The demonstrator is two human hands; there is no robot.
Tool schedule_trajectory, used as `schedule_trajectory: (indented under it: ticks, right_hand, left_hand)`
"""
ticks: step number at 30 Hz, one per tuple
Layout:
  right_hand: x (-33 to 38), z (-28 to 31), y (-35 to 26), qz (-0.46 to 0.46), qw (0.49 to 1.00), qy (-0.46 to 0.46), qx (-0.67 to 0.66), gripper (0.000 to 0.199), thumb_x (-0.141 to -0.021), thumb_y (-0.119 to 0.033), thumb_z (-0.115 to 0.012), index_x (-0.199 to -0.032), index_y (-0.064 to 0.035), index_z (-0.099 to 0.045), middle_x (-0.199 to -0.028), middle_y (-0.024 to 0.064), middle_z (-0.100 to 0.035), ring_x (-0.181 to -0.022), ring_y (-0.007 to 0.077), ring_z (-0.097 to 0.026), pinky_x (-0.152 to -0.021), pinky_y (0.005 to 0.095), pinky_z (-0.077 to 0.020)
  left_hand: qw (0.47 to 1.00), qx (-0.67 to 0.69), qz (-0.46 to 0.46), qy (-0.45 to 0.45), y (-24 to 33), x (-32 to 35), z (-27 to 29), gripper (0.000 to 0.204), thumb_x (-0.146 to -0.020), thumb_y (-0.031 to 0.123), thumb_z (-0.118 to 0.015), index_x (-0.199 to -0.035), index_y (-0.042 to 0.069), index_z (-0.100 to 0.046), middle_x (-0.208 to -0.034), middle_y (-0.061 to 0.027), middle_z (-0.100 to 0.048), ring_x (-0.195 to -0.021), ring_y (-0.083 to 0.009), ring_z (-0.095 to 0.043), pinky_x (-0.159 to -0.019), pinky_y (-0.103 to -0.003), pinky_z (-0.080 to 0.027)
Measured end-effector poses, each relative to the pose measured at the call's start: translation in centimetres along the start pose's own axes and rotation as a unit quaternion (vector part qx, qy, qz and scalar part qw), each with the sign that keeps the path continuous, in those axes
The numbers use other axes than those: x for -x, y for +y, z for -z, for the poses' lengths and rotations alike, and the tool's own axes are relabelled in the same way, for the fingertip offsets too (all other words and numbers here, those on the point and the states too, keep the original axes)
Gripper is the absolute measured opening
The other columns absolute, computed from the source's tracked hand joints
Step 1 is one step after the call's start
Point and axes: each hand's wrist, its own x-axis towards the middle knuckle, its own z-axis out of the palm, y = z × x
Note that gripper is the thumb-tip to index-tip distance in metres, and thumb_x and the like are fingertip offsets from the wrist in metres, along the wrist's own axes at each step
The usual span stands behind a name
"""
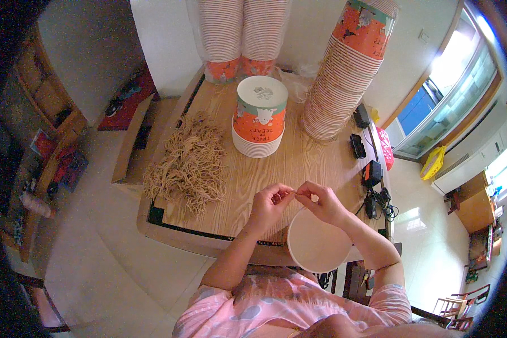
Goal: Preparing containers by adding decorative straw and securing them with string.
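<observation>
My left hand [270,206] and my right hand [322,205] meet above the table's near edge, fingertips pinched together. Whatever lies between the fingers is too small to make out. Under my right hand a white-lined paper tub [319,242] shows its round mouth, tilted against the table edge near my body. Farther off, a short stack of upside-down orange and green paper tubs [259,121] stands on the wooden table [253,180]. To its left spreads a loose heap of tan twisted paper cords [190,160].
A tall leaning stack of paper tubs [343,79] rises at the back right. Two plastic-wrapped stacks [222,34] stand against the wall. Black power adapters with cables [373,174] lie along the right edge. An open cardboard box [132,146] sits left of the table.
</observation>
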Motion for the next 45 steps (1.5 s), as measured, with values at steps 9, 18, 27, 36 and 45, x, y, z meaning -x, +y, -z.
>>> schedule_trajectory:
  ticks: [9,18,27,36,45]
  right_hand:
    - [-0.2,-0.2,0.6,0.007,0.999,0.018,0.027,0.008,-0.088,-0.010,-0.057,-0.089,-0.0017,-0.056,-0.072,0.0043,-0.056,-0.064,0.0128,-0.054,-0.057,0.0279,-0.0446]
    - [-0.4,0.6,1.6,-0.006,0.999,-0.016,-0.029,0.014,-0.089,-0.015,-0.057,-0.092,-0.0020,-0.059,-0.074,0.0067,-0.060,-0.065,0.0144,-0.056,-0.060,0.0311,-0.0474]
    - [-3.0,1.6,3.0,-0.071,0.983,-0.141,-0.096,0.016,-0.088,-0.017,-0.059,-0.091,-0.0017,-0.062,-0.073,0.0022,-0.061,-0.068,0.0109,-0.057,-0.061,0.0288,-0.0483]
    - [-4.7,1.4,4.1,-0.099,0.977,-0.168,-0.089,0.014,-0.084,-0.017,-0.063,-0.086,-0.0034,-0.065,-0.070,0.0003,-0.062,-0.066,0.0106,-0.055,-0.062,0.0282,-0.0465]
    - [-4.4,3.3,3.7,-0.133,0.947,-0.288,-0.050,0.015,-0.085,-0.016,-0.059,-0.085,-0.0027,-0.064,-0.075,-0.0007,-0.060,-0.072,0.0075,-0.053,-0.067,0.0244,-0.0434]
  left_hand:
    - [0.998,-0.006,-0.015,0.064,-0.1,-0.5,-1.2,0.009,-0.081,0.011,-0.066,-0.084,0.003,-0.063,-0.071,-0.0010,-0.059,-0.061,-0.0077,-0.051,-0.055,-0.024,-0.043]
    - [1.000,-0.009,0.015,0.010,-1.1,-0.2,-0.3,0.013,-0.079,0.014,-0.069,-0.085,0.004,-0.064,-0.071,0.0000,-0.059,-0.058,-0.0075,-0.048,-0.053,-0.023,-0.041]
    - [0.999,-0.020,-0.007,0.038,-1.3,-0.6,-0.3,0.012,-0.078,0.012,-0.070,-0.083,0.004,-0.064,-0.072,-0.0015,-0.060,-0.058,-0.0090,-0.050,-0.054,-0.024,-0.042]
    - [0.999,-0.030,0.007,0.018,-1.3,-0.8,0.2,0.010,-0.078,0.011,-0.069,-0.080,0.004,-0.063,-0.071,-0.0037,-0.061,-0.060,-0.0106,-0.055,-0.054,-0.025,-0.044]
    - [0.986,-0.126,-0.033,0.105,-3.9,-0.4,3.0,0.010,-0.075,0.009,-0.069,-0.073,0.003,-0.062,-0.071,-0.0078,-0.057,-0.061,-0.0198,-0.058,-0.056,-0.030,-0.047]
